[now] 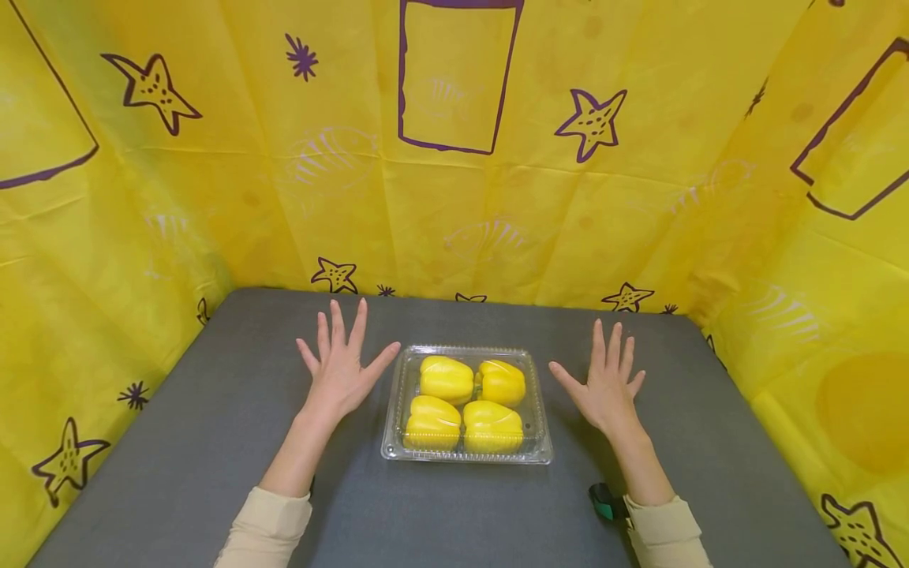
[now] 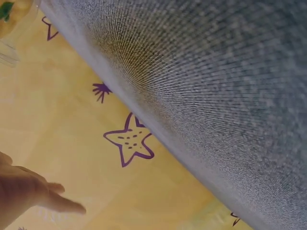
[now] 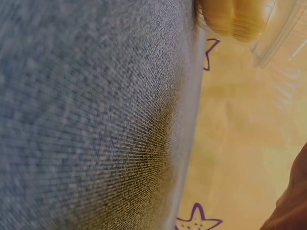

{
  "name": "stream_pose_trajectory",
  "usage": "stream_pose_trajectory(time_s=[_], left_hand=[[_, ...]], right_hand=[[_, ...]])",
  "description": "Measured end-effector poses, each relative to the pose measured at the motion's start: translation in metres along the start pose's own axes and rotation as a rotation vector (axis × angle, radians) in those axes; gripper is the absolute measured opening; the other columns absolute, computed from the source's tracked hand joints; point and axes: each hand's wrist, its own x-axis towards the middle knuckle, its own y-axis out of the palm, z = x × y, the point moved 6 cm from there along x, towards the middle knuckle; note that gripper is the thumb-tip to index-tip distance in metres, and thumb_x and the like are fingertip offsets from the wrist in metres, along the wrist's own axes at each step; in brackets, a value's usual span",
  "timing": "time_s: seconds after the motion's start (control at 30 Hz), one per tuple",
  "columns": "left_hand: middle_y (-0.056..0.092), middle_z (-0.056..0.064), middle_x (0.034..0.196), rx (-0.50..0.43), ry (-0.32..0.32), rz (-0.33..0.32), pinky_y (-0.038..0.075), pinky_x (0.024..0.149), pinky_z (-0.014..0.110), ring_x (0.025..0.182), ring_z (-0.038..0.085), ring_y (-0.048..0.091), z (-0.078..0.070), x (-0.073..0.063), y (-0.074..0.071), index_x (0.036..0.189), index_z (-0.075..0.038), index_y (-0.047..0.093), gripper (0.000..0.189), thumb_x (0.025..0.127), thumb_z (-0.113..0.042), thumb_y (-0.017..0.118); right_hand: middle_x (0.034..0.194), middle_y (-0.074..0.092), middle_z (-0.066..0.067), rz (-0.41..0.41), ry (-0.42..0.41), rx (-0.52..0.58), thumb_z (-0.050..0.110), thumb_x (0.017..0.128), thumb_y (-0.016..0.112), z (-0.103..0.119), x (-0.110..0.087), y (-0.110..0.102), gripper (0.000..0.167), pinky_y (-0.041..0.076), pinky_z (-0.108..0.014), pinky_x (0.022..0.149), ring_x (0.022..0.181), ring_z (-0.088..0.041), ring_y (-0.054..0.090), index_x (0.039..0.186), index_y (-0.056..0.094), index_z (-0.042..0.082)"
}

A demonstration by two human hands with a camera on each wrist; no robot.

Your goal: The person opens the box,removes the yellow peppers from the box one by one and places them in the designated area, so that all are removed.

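Peppers [image 1: 493,426] in clear container [image 1: 466,458], flanked by two spread hands

Four yellow peppers are seen in the clear plastic container, arranged in two rows of two. The container is set on the grey table [image 1: 454,513], near the middle, with its ribbed far edge turned toward the yellow cloth [image 1: 490,189]. A bit of green stem is shown between the two peppers of the far row.

The left hand [image 1: 341,381] is held to the left of the container, palm down, with its fingers straight and fanned apart. Its thumb is pointed toward the container's far left corner, and the tip is brought just beside it; whether the two touch cannot be told. The right hand [image 1: 607,392] is held on the other side in much the same pose, its fingers spread and its thumb directed at the container's right edge, with a gap left between. Nothing is gripped by either hand, and the hands are kept well apart, with the container between them.

Both forearms are covered by pale sleeves [image 1: 663,527]. A black and green strap [image 1: 604,502] is seen beside the right sleeve. The cloth is printed with purple-outlined starfish [image 1: 591,125], and faint fish outlines [image 1: 490,237] are also shown on it.
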Motion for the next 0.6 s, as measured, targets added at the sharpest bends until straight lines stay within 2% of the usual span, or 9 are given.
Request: stream_pose_trajectory(time_s=[0.23, 0.43, 0.6], left_hand=[[-0.019, 0.009, 0.160, -0.094, 0.001, 0.038, -0.012, 0.106, 0.068, 0.146, 0.037, -0.011, -0.0004, -0.0027, 0.0005, 0.157, -0.030, -0.004, 0.094, 0.090, -0.070, 0.047], [-0.012, 0.007, 0.162, -0.219, 0.009, 0.075, 0.005, 0.109, 0.069, 0.147, 0.040, 0.000, -0.0024, -0.0051, 0.0002, 0.157, -0.028, -0.004, 0.096, 0.090, -0.064, 0.054], [-0.004, 0.005, 0.163, -0.346, 0.004, 0.111, 0.015, 0.107, 0.069, 0.147, 0.038, 0.006, -0.0055, -0.0079, 0.0002, 0.158, -0.025, 0.000, 0.096, 0.090, -0.059, 0.059]], right_hand=[[0.159, -0.023, -0.010, 0.053, -0.009, 0.097, 0.064, 0.091, 0.051, -0.0007, -0.0009, 0.0027, 0.101, 0.007, -0.079, 0.100, 0.144, -0.043, -0.017, 0.156, -0.013, 0.021], [0.160, -0.018, -0.018, 0.089, -0.045, 0.233, 0.053, 0.095, 0.054, 0.0034, -0.0007, 0.0021, 0.098, 0.004, -0.074, 0.104, 0.143, -0.049, -0.011, 0.156, -0.011, 0.014], [0.160, -0.009, -0.024, 0.098, -0.050, 0.281, 0.047, 0.096, 0.055, 0.0058, -0.0003, 0.0019, 0.095, 0.005, -0.069, 0.108, 0.142, -0.051, -0.001, 0.156, -0.006, 0.006]])
